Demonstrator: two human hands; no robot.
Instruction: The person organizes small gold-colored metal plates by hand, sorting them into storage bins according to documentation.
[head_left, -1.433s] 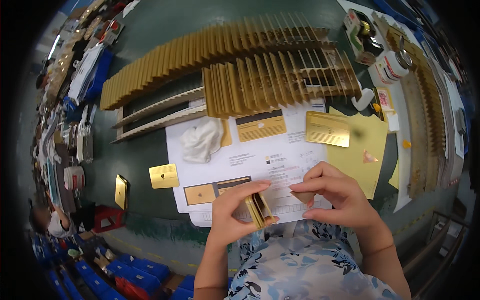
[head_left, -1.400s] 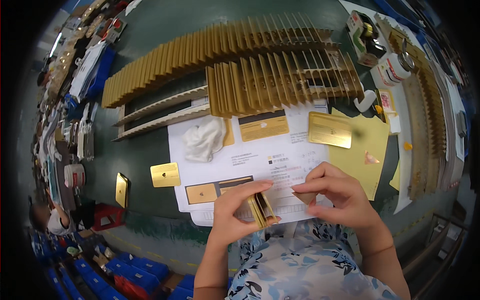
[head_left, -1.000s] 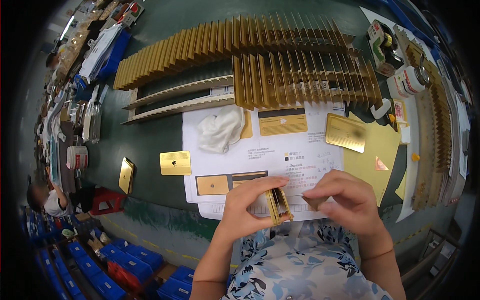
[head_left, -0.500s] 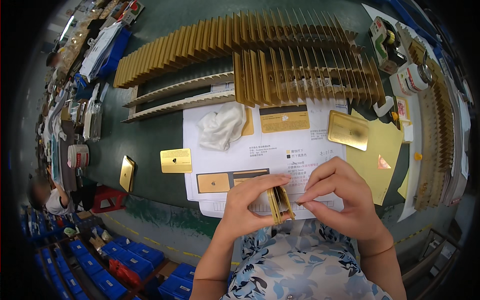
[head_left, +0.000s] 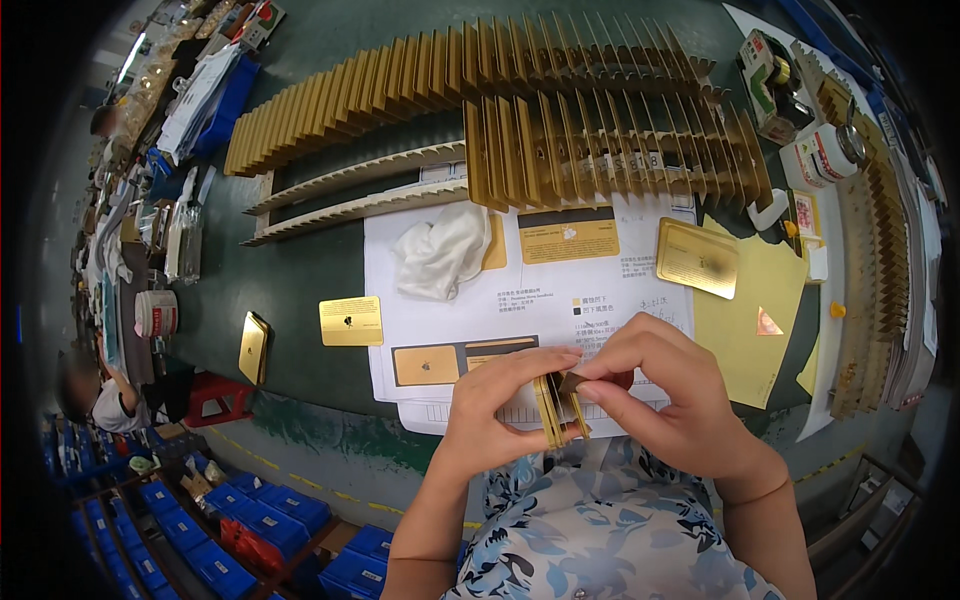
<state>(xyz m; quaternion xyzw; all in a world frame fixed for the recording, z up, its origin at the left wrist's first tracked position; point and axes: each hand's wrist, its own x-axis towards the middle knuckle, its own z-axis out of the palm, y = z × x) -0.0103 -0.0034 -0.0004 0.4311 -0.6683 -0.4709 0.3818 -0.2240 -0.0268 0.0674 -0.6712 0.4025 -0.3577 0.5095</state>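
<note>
Between the thumb and fingers of my left hand [head_left: 482, 408] a small stack of gold metal cards [head_left: 549, 420] stands on edge, slightly fanned. My right hand [head_left: 675, 405] pinches a small dark brown flat piece [head_left: 570, 382] by thumb and forefinger, at the upper right edge of the stack. Whether the piece touches a card is hard to make out. Under my hands lie printed sheets [head_left: 450, 330] with pictures of gold cards. One loose gold card [head_left: 351, 321] lies to the left, and a short pile of gold cards [head_left: 254, 348] is farther left.
Slotted racks [head_left: 365, 178] hold rows of upright gold cards [head_left: 610, 150] across the back. A crumpled white cloth [head_left: 440, 250] covers part of a card. More gold cards [head_left: 697, 258] lie on yellow paper [head_left: 745, 340]. A white bottle [head_left: 822, 158] stands at right.
My right hand has moved left to the stack, bringing the small brown piece to the cards' edge. My left hand keeps its hold on the stack, nearly still.
</note>
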